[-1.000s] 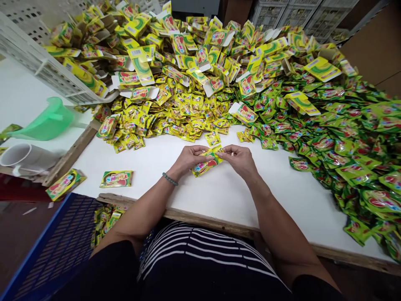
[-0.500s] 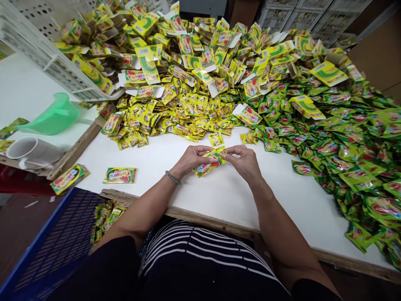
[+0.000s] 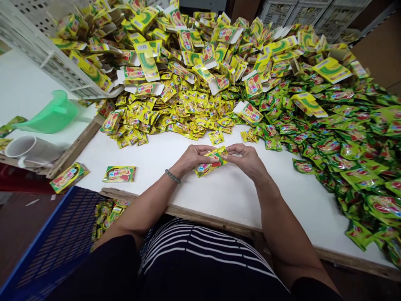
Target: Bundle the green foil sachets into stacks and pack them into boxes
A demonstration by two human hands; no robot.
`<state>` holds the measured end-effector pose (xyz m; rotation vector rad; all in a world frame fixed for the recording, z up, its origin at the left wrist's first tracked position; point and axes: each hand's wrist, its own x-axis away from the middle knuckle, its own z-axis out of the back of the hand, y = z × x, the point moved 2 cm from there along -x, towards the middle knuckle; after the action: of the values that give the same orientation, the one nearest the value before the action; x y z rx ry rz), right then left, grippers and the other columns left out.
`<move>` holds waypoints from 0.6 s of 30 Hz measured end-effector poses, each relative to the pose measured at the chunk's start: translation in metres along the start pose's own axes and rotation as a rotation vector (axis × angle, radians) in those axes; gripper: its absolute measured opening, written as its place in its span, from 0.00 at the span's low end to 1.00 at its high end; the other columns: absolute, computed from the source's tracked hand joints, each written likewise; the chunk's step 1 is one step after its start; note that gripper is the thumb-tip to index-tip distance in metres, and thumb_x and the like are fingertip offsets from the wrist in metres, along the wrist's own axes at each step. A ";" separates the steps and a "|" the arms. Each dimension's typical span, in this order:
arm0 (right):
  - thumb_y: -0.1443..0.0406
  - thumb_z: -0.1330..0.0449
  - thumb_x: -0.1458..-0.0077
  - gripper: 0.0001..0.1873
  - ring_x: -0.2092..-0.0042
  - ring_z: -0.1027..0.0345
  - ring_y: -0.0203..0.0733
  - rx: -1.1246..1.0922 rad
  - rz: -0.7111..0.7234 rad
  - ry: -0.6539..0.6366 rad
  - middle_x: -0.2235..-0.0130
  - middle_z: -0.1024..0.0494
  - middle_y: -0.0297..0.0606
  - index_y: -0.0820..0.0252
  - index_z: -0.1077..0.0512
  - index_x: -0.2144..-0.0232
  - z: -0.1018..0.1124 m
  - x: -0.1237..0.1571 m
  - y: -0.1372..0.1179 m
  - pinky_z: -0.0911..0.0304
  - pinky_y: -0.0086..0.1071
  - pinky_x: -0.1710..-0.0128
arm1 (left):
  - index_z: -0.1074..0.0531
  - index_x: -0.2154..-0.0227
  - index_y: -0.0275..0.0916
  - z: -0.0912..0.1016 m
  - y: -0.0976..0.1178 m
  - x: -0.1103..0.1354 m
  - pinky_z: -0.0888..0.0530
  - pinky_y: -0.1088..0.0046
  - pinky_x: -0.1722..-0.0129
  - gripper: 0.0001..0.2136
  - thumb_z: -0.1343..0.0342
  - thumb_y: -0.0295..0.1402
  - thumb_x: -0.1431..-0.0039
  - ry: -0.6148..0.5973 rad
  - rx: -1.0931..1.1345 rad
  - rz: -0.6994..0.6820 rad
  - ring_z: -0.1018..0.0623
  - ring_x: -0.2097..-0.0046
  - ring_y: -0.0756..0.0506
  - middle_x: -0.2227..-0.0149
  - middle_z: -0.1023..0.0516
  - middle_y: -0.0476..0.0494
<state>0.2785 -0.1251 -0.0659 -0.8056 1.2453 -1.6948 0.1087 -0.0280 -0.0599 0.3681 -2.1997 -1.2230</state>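
Note:
Between my two hands is a small yellow-green printed carton (image 3: 207,168), tilted with its right end higher, just above the white tabletop. My left hand (image 3: 194,160) is closed round its left and upper side, thumb across the printed face. At the carton's upper right end, my right hand (image 3: 246,162) pinches with thumb and fingers. Just beyond my fingers lies a small yellow sachet (image 3: 216,137). Two similar cartons rest to the left: one flat carton (image 3: 119,174) on the table and another carton (image 3: 69,177) near the wooden edge strip.
A heap of open-flapped cartons (image 3: 147,62) covers the back, with yellow sachets (image 3: 191,106) before it. Green sachets (image 3: 341,154) spread along the right. At left are a white crate (image 3: 59,62), a green scoop (image 3: 53,113), a white mug (image 3: 34,150) and a blue basket (image 3: 53,242) below the edge.
The pale edge at the carton's upper right end no longer shows. My right fingers have shifted slightly there; my left hand keeps its hold.

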 end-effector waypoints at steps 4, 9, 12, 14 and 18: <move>0.53 0.27 0.64 0.19 0.62 0.27 0.46 -0.015 -0.012 -0.043 0.66 0.20 0.38 0.56 0.20 0.70 0.000 0.001 -0.001 0.31 0.42 0.56 | 0.21 0.63 0.31 0.002 0.000 0.000 0.24 0.70 0.62 0.26 0.24 0.28 0.72 0.000 0.006 0.028 0.19 0.69 0.47 0.68 0.17 0.42; 0.55 0.30 0.61 0.14 0.60 0.26 0.46 0.041 -0.004 0.005 0.62 0.20 0.38 0.54 0.19 0.69 -0.003 0.002 -0.001 0.33 0.44 0.52 | 0.21 0.62 0.31 -0.002 -0.001 -0.001 0.25 0.72 0.63 0.26 0.25 0.29 0.71 0.003 -0.032 0.006 0.19 0.69 0.47 0.68 0.17 0.42; 0.52 0.34 0.53 0.14 0.52 0.27 0.49 -0.085 -0.014 -0.054 0.56 0.20 0.39 0.54 0.20 0.68 -0.007 0.002 -0.001 0.34 0.45 0.47 | 0.22 0.61 0.32 -0.004 -0.001 -0.002 0.25 0.72 0.63 0.27 0.25 0.30 0.71 0.059 -0.030 -0.030 0.20 0.68 0.48 0.67 0.17 0.44; 0.49 0.38 0.48 0.16 0.50 0.29 0.48 -0.090 0.019 -0.112 0.60 0.20 0.36 0.53 0.22 0.71 -0.014 0.003 -0.006 0.39 0.46 0.42 | 0.22 0.62 0.32 -0.006 -0.002 -0.003 0.25 0.73 0.63 0.27 0.24 0.30 0.72 0.074 -0.018 -0.066 0.21 0.69 0.49 0.68 0.18 0.46; 0.48 0.41 0.45 0.17 0.56 0.27 0.45 -0.036 0.047 -0.195 0.68 0.22 0.34 0.53 0.24 0.70 -0.029 0.009 -0.020 0.36 0.44 0.44 | 0.23 0.63 0.32 -0.008 -0.002 -0.002 0.27 0.76 0.67 0.28 0.24 0.33 0.73 0.082 -0.014 -0.136 0.24 0.72 0.52 0.74 0.21 0.51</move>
<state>0.2443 -0.1185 -0.0552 -0.9320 1.1543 -1.5215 0.1154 -0.0331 -0.0589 0.5598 -2.1246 -1.2711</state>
